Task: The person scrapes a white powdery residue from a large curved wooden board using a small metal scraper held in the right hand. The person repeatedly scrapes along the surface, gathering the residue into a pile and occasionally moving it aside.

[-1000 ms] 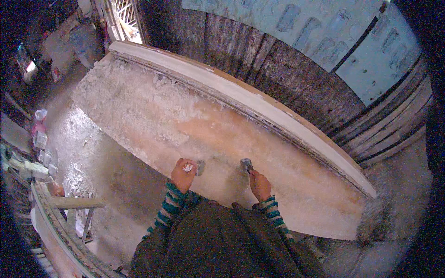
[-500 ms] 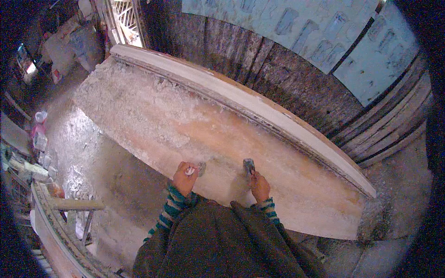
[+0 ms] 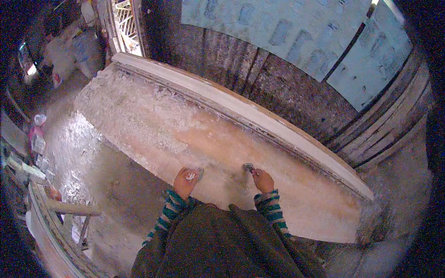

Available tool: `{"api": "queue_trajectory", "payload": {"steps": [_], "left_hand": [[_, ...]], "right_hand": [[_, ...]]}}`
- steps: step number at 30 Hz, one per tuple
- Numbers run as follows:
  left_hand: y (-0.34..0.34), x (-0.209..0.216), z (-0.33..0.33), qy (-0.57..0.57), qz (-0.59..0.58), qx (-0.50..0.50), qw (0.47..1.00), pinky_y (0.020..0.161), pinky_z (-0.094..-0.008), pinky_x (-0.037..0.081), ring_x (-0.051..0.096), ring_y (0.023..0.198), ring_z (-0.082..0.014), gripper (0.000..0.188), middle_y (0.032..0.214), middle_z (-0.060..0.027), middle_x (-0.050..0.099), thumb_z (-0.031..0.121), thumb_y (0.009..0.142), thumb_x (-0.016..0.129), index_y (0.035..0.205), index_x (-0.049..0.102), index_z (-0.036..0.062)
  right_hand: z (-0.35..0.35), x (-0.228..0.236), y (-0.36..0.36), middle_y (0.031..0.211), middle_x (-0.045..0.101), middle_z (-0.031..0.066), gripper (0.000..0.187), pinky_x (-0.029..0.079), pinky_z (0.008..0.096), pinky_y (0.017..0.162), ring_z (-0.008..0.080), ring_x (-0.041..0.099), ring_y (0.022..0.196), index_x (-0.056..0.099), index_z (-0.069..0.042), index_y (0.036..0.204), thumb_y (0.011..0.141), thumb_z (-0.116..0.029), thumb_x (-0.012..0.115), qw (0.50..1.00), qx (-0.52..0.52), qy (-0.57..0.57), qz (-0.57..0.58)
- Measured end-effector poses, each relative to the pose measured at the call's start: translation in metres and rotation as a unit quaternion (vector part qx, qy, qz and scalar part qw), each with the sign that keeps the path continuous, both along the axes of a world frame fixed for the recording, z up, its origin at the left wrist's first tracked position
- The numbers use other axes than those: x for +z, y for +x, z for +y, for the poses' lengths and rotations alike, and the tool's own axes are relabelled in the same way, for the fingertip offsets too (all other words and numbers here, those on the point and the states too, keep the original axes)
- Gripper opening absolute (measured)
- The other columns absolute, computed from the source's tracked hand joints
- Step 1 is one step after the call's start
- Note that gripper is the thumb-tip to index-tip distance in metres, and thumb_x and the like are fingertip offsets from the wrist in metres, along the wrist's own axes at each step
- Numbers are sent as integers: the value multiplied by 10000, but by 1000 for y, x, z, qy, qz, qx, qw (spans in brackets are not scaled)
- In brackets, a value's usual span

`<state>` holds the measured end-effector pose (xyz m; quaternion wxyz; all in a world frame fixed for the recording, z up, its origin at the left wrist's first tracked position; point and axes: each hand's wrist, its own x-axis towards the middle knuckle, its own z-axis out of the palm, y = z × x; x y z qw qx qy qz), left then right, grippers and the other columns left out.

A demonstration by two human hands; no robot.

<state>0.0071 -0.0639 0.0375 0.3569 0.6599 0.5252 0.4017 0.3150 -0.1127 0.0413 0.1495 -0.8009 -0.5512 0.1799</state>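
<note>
- At the far left, a wooden frame [image 3: 74, 207] stands apart from the surface [image 3: 306, 199]. A pink item [image 3: 36, 132] lies above it; its kind cannot be told, and no label is legible on it.
- Over the left part of the surface, a rough whitish layer [image 3: 139, 116] gives way to smoother, orange-brown ground.
- Left hand [image 3: 184, 183], over the near edge: its grip is closed on a whitish piece [image 3: 190, 176]. A flat grey part [image 3: 200, 173] shows beside the fingers; whether the two are one tool cannot be confirmed. Change: the grey part shows narrower than half a second ago.
- Right hand [image 3: 264, 180], near the middle of the surface: its grip is closed around the handle of a dark-headed tool [image 3: 248, 167]. Contact between head and surface cannot be confirmed. Change: the head, nearly upright half a second ago, now leans left and appears foreshortened.
- Judgement: the right tool's angle has been altered within an unbroken hold; handwork appears ongoing.
- Far right, pale moulding [image 3: 343, 173] edges the surface. The blue panel [image 3: 278, 41] behind shows no readable writing; no brand is identifiable anywhere.
</note>
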Motion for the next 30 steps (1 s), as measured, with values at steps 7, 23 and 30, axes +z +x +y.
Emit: {"api": "queue_trajectory", "payload": {"steps": [7, 23, 30], "left_hand": [[-3, 1, 5, -51, -66, 8, 996, 693, -322, 469, 591, 779, -257, 136, 844, -132, 595, 149, 751, 667, 828, 625, 44], [-40, -10, -40, -83, -214, 137, 964, 649, -260, 483, 583, 711, -114, 169, 810, -44, 633, 45, 757, 654, 916, 596, 39], [110, -67, -31, -351, -351, -212, 842, 618, -275, 495, 594, 724, -133, 177, 822, -30, 640, 64, 750, 654, 917, 602, 40]], "right_hand": [[-40, -7, -17, 942, 625, 166, 307, 467, 427, 761, 344, 584, 890, 616, -95, 1013, 852, -330, 504, 998, 49, -31, 36], [47, 15, -84, 962, 628, 143, 281, 485, 359, 733, 301, 617, 822, 575, -117, 1096, 827, -197, 559, 969, 215, 20, 116], [-12, 14, -11, 925, 636, 98, 263, 469, 289, 732, 189, 597, 803, 569, -63, 1087, 865, -201, 543, 970, 71, 131, 190]]}}
